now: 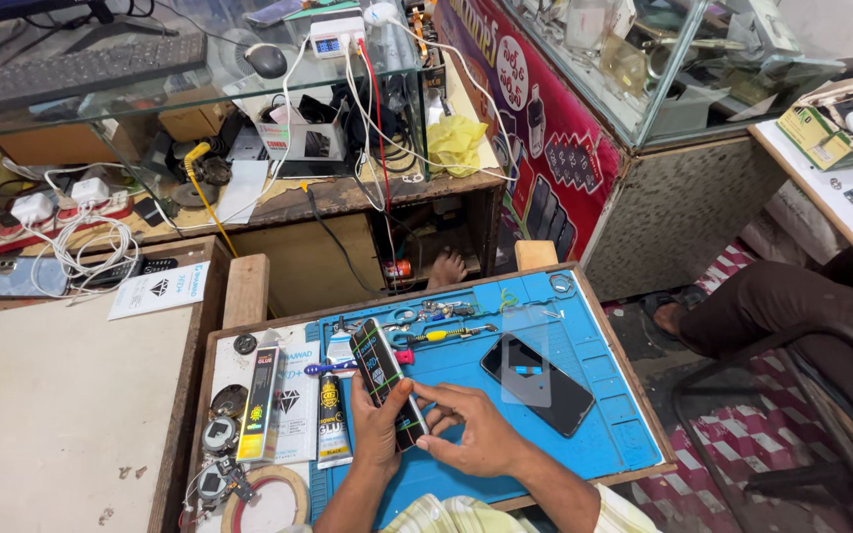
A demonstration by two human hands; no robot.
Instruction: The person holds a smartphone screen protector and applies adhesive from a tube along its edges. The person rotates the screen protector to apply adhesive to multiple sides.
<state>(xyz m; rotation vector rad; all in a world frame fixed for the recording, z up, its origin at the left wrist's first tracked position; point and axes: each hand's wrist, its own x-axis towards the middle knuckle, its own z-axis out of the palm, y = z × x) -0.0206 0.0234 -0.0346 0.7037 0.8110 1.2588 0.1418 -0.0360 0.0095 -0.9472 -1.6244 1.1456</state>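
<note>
Blue silicone work mat (594,395) covers a small wooden bench, keeping tools within reach. Over its near left part, the left hand (379,429) cradles a dark phone (385,380) bound with green and red bands, fingers closed around its lower end. The right hand (474,426) pinches the phone's bottom edge with its fingertips. Another phone (537,383) lies flat beside them under a clear glass sheet (527,360).

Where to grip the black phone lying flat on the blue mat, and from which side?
Pinch the black phone across its two long edges, coming from above. It lies flat and diagonal on the blue mat, with a clear glass sheet over its upper part, so grip the bare lower end.
</note>
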